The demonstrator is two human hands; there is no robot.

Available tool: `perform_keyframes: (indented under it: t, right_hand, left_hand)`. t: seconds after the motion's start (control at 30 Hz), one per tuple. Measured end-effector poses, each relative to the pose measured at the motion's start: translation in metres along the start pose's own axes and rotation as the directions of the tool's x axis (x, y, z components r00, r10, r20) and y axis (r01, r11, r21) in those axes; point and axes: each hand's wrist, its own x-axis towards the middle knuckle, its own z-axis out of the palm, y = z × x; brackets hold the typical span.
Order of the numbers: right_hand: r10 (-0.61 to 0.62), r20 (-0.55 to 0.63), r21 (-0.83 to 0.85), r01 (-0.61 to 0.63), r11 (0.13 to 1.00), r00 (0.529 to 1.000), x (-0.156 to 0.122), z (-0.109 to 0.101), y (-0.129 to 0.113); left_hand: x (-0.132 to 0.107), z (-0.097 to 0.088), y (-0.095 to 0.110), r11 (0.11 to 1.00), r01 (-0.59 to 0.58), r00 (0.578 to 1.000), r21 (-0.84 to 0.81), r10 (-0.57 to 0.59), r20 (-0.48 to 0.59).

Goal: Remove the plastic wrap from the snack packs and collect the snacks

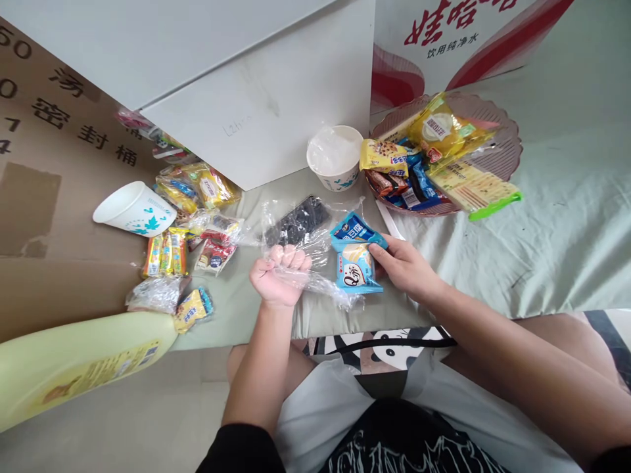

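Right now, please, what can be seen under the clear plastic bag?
A black phone-like object shows through the clear plastic bag. Anything directly beneath that object or the left hand is covered, so I cannot see it.

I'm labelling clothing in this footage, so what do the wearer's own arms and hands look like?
The left hand and right hand are bare, with no glove or watch visible. The left sleeve is black and leaves the forearm uncovered; only a dark edge of the right sleeve shows.

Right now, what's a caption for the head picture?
Left hand grips clear plastic; right hand holds blue snack packets.
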Motion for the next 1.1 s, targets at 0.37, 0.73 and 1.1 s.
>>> perform_keyframes:
  t: [0.37, 0.73, 1.1]
  right_hand:
    - [-0.1, -0.104, 0.007, 0.101, 0.995, 0.989, 0.001, 0.001, 0.012]
    - [-0.149, -0.137, -0.044, 0.144, 0.989, 0.979, -0.001, 0.004, 0.012]
    - [-0.187, -0.039, -0.298, 0.168, 0.94, 0.981, -0.006, -0.002, 0.011]
  left_hand:
    - [0.004, -0.003, -0.03, 0.856, 0.169, 0.962, 0.488, -0.25, 0.105]
    - [0.005, -0.006, -0.034, 0.822, 0.105, 0.98, 0.56, -0.182, 0.084]
    - [0.004, 0.001, -0.033, 0.859, 0.101, 0.982, 0.501, -0.167, 0.088]
